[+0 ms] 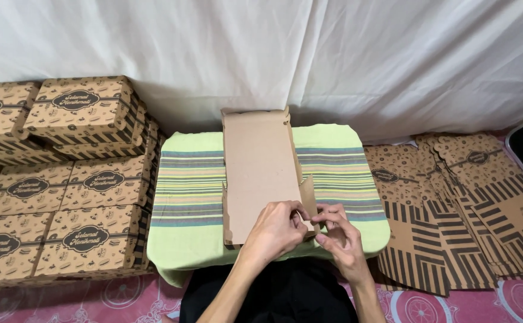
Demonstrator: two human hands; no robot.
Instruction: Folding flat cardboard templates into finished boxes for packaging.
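The box is a flat brown cardboard one, only partly folded. It lies on a striped green cloth in front of the person. Its long side runs from 6 o'clock up to 12 o'clock, away from the body.

Both hands are at the near end of the box, at its 5 o'clock corner. The left hand is curled over the bottom edge and pinches the cardboard there. The right hand is closed too, its fingers pinching the small side flap that stands up at that corner. The hands touch each other. Both are just as near to that corner.

At 9 o'clock is a stack of finished boxes with dark patterns. At 3 o'clock lies a pile of flat sheets, not folded yet. Behind it all hangs a white sheet. The floor mat is pink.
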